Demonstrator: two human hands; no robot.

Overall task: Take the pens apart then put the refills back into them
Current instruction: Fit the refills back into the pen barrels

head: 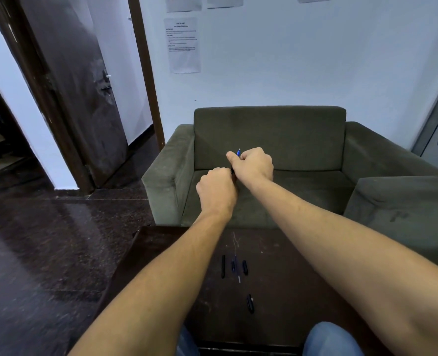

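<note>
Denim knees [328, 340] | scuffed table [290, 278] | left hand [216, 191], right hand [254, 164] grip slim blue-tipped pen [238, 152]

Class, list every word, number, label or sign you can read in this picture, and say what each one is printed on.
The printed sheet on the wall: heading and paragraphs, too blurred to read.
The sheets above it, cut off by the frame: nothing legible.
The pen gripped by the left hand and right hand, and the pen parts on the table: no markings visible.
Nothing can be quoted.
</note>
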